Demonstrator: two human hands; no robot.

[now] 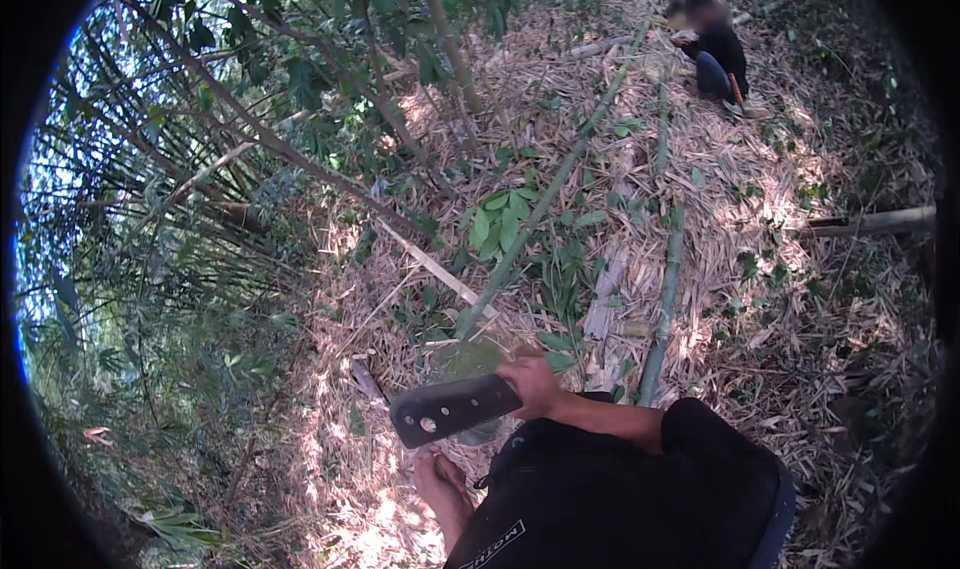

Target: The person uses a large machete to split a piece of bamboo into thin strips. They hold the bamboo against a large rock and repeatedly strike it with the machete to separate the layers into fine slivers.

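My right hand (532, 381) is closed on a cleaver, its fingers wrapped round the handle end. The broad dark blade (460, 409) has several round holes and points left across the front of my body. Below the blade's tip is my left hand (440, 477), its fingers curled in; what they hold, if anything, I cannot make out. Just beyond the blade lies the near end of a long green bamboo pole (540, 209), which stretches away up the slope. A blurred greenish patch (465, 361) shows behind the blade.
A second green bamboo pole (668, 299) runs beside my right arm. A pale split stick (435, 267) slants in front. Dry leaves cover the ground. Thin branches (270, 139) cross at left. A person in dark clothes (722, 54) crouches far off; a cut pole (880, 222) lies at right.
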